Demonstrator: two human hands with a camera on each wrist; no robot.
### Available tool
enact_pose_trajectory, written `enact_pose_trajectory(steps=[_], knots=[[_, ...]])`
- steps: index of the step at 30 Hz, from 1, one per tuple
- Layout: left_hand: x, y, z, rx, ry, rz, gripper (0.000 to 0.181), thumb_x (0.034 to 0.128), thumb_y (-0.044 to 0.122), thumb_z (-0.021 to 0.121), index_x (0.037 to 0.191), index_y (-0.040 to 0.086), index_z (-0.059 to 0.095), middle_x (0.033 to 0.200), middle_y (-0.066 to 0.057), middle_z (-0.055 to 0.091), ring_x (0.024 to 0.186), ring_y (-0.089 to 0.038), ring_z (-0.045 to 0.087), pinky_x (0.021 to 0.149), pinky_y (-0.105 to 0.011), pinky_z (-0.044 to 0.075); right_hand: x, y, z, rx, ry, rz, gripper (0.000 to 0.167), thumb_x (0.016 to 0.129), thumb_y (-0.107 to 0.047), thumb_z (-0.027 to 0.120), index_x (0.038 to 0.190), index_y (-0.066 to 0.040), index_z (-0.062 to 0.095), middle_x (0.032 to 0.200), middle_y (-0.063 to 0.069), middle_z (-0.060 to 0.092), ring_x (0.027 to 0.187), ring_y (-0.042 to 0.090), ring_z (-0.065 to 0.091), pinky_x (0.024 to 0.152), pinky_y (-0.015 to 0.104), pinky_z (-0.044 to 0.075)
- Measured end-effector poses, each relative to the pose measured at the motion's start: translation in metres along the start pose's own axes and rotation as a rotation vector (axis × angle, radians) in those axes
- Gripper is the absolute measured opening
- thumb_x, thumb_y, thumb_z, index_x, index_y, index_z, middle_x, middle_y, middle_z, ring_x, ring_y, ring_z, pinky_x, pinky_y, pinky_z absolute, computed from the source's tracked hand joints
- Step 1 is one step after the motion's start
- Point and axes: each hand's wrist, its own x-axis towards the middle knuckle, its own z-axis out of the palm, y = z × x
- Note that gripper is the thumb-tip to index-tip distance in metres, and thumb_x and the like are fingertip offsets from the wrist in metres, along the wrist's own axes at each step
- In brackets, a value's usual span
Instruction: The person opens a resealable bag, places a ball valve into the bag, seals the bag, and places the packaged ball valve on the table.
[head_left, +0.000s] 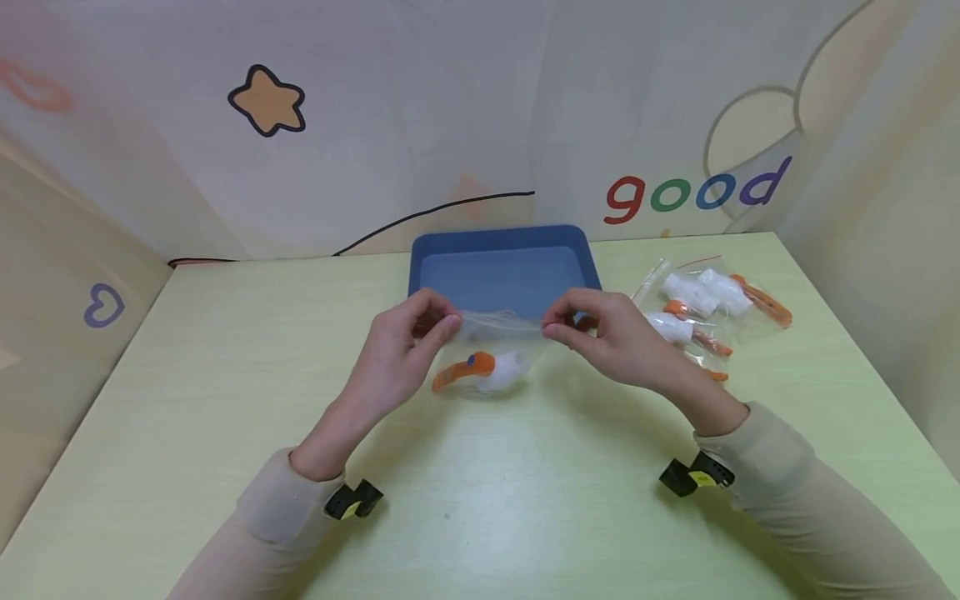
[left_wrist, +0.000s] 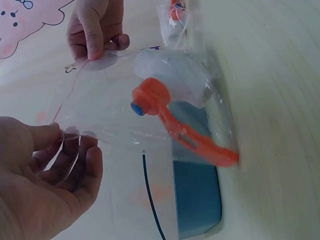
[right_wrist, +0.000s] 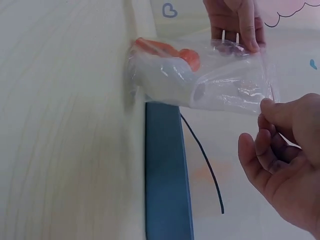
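Note:
A clear zip bag (head_left: pixel 491 332) hangs between my hands just above the table, its mouth edge at the top. Pinched between thumb and fingers of my left hand (head_left: pixel 397 354) is the bag's left top corner; my right hand (head_left: pixel 615 342) pinches the right one. Inside lies an orange lever-like piece (left_wrist: pixel 185 132) with a round head and a blue spot (left_wrist: pixel 137 108). Beside it in the bag is a white rounded piece (right_wrist: pixel 162 80), partly blurred by the plastic. The left wrist view shows a red line along the bag's mouth.
Behind the hands a blue tray (head_left: pixel 495 240) stands against the curtain-like backdrop. Several similar clear bags (head_left: pixel 693 292) with white and orange pieces lie at the right of the table, partly behind my right forearm.

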Motion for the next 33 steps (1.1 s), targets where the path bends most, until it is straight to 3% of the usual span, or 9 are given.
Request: enact_pose_trajectory(steps=[4, 8, 11, 13, 17, 24, 29, 33], knots=[[0.001, 0.001, 0.0, 0.027, -0.036, 0.007, 0.006, 0.1046, 0.009, 0.061, 0.108, 0.005, 0.062, 0.097, -0.004, 0.066, 0.087, -0.017, 0.061, 0.075, -0.034, 0.053, 0.001, -0.001, 0.0, -0.042, 0.021, -0.087, 0.007, 0.096, -0.001, 0.071, 0.099, -0.007, 0.07, 0.091, -0.003, 0.064, 0.08, 0.015, 0.058, 0.067, 0.027, 0.05], [0.002, 0.001, 0.001, 0.045, -0.041, 0.073, 0.011, 0.1027, 0.009, 0.064, 0.112, 0.004, 0.063, 0.1, -0.004, 0.066, 0.092, -0.016, 0.062, 0.078, -0.039, 0.054, 0.001, -0.003, 0.0, -0.052, 0.014, -0.127, 0.008, 0.097, 0.001, 0.068, 0.1, -0.007, 0.069, 0.09, -0.003, 0.062, 0.078, 0.015, 0.055, 0.065, 0.025, 0.047], [0.003, 0.001, 0.003, 0.075, -0.021, 0.133, 0.012, 0.1011, 0.009, 0.067, 0.111, 0.003, 0.066, 0.1, -0.004, 0.067, 0.091, -0.017, 0.061, 0.081, -0.041, 0.054, 0.001, -0.004, 0.0, -0.047, 0.004, -0.124, 0.008, 0.098, 0.001, 0.067, 0.102, -0.006, 0.068, 0.091, 0.002, 0.062, 0.079, 0.016, 0.055, 0.066, 0.026, 0.047], [0.003, 0.001, 0.005, 0.096, 0.01, 0.153, 0.01, 0.0997, 0.009, 0.069, 0.108, 0.004, 0.069, 0.097, -0.003, 0.069, 0.087, -0.016, 0.061, 0.074, -0.039, 0.055, 0.001, -0.006, 0.0, -0.043, 0.0, -0.115, 0.006, 0.099, 0.0, 0.065, 0.103, -0.005, 0.067, 0.091, 0.004, 0.063, 0.08, 0.017, 0.055, 0.068, 0.026, 0.048], [0.003, 0.002, 0.009, 0.121, 0.068, 0.166, 0.006, 0.0969, 0.009, 0.073, 0.101, 0.005, 0.073, 0.09, -0.001, 0.07, 0.08, -0.013, 0.062, 0.063, -0.031, 0.052, 0.001, -0.006, 0.0, -0.03, 0.009, -0.083, 0.005, 0.1, -0.002, 0.065, 0.103, -0.006, 0.066, 0.093, 0.003, 0.063, 0.083, 0.017, 0.057, 0.072, 0.028, 0.051], [0.001, 0.003, 0.013, 0.108, 0.091, 0.194, 0.006, 0.0968, 0.009, 0.072, 0.097, 0.004, 0.075, 0.085, -0.002, 0.07, 0.077, -0.013, 0.065, 0.054, -0.028, 0.05, 0.0, -0.004, -0.001, 0.007, 0.006, -0.053, 0.005, 0.1, -0.002, 0.065, 0.101, -0.007, 0.065, 0.092, 0.001, 0.063, 0.084, 0.017, 0.059, 0.074, 0.028, 0.052], [0.001, 0.002, 0.014, 0.08, 0.119, 0.235, 0.004, 0.0952, 0.006, 0.073, 0.095, 0.002, 0.075, 0.084, -0.003, 0.071, 0.074, -0.013, 0.065, 0.06, -0.027, 0.053, 0.0, -0.003, -0.001, 0.012, 0.0, -0.032, 0.005, 0.099, -0.005, 0.068, 0.103, -0.008, 0.068, 0.096, 0.0, 0.065, 0.087, 0.016, 0.061, 0.077, 0.029, 0.053], [0.001, 0.002, 0.014, 0.063, 0.127, 0.25, 0.003, 0.0937, 0.004, 0.075, 0.095, 0.002, 0.076, 0.084, -0.004, 0.071, 0.071, -0.013, 0.063, 0.065, -0.027, 0.053, 0.002, -0.002, 0.0, 0.007, -0.001, -0.067, 0.011, 0.096, -0.006, 0.073, 0.106, -0.011, 0.071, 0.098, -0.004, 0.067, 0.088, 0.014, 0.062, 0.077, 0.031, 0.054]])
